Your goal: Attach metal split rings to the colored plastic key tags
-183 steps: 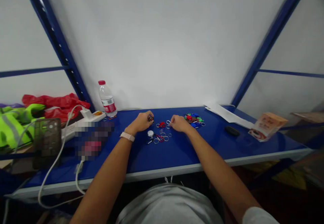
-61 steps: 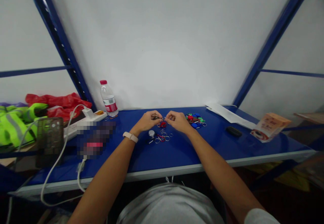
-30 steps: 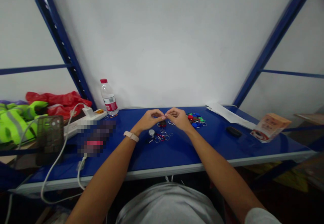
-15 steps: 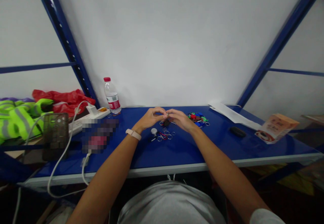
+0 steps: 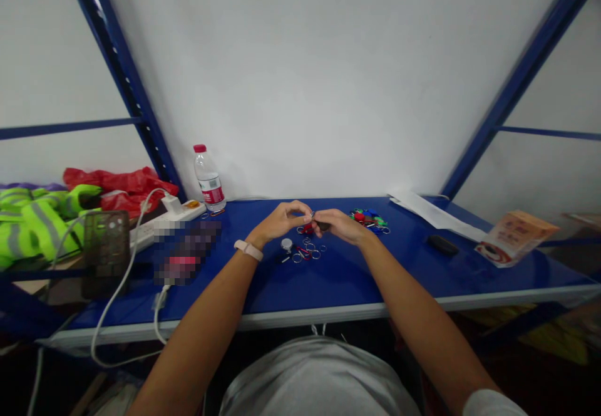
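Observation:
My left hand (image 5: pixel 282 220) pinches a small metal key ring (image 5: pixel 312 214) between thumb and fingertips above the blue table. Right beside it, my right hand (image 5: pixel 345 226) is closed on a small dark, flat tag (image 5: pixel 322 225), which seems joined to the ring; fingers cover part of it. Just below the hands lie several loose key rings (image 5: pixel 316 255), a red carabiner (image 5: pixel 304 252) and a round silver-white piece (image 5: pixel 287 244). A red piece (image 5: pixel 307 230) rests under the fingertips. To the right of my right hand is a pile of red, green and blue key tags (image 5: pixel 369 218).
A water bottle (image 5: pixel 210 181) and power strip (image 5: pixel 153 227) stand at left, with a blurred-out phone-like object (image 5: pixel 188 256) and white cable. At right are papers (image 5: pixel 432 213), a black case (image 5: pixel 442 245) and an orange-white box (image 5: pixel 516 237). Blue posts flank the table (image 5: pixel 305 291).
My right hand has curled its fingers in around the dark tag, which has come up from below the hands. The left hand keeps its pinch and has hardly moved.

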`<state>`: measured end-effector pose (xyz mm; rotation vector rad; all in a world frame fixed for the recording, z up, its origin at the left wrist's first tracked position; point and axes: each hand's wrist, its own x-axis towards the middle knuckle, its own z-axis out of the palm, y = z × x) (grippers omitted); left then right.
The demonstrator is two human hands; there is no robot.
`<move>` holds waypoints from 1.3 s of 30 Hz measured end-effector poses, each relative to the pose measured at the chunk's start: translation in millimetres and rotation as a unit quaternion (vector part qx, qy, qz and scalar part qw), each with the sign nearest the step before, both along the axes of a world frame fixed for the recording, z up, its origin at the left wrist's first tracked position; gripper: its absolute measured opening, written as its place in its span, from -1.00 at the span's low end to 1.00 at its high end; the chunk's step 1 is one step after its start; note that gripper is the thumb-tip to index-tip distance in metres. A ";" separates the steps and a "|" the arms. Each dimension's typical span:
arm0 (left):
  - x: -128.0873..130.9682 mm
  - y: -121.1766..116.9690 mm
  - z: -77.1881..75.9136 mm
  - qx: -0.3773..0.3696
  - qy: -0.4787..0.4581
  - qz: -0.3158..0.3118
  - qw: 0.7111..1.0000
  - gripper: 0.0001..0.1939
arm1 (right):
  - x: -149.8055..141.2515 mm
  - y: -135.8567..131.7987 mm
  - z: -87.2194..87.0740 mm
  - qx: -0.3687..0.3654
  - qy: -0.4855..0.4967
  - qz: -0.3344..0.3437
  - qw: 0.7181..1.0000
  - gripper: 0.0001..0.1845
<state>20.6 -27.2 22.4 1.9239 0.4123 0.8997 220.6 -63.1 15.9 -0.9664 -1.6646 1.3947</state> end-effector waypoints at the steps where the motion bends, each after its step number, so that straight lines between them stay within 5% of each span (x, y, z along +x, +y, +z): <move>1: -0.1 0.0 0.2 0.000 0.002 -0.002 1.000 -0.76 | 1.1 0.2 0.5 0.004 -0.003 -0.005 1.000 -0.70; 8: 1.0 1.0 -1.7 0.002 0.062 0.007 0.998 -0.73 | 3.7 2.9 -1.2 0.102 -0.091 -0.079 0.987 -0.73; 20: 2.6 -0.5 -8.3 0.080 0.114 0.106 0.985 -0.72 | -8.2 -1.3 -7.5 0.384 -0.213 -0.198 0.876 -0.84; 39: 3.1 0.8 -10.9 0.084 0.122 0.129 0.981 -0.79 | -8.1 -0.3 -7.8 0.412 -0.217 -0.184 0.866 -0.85</move>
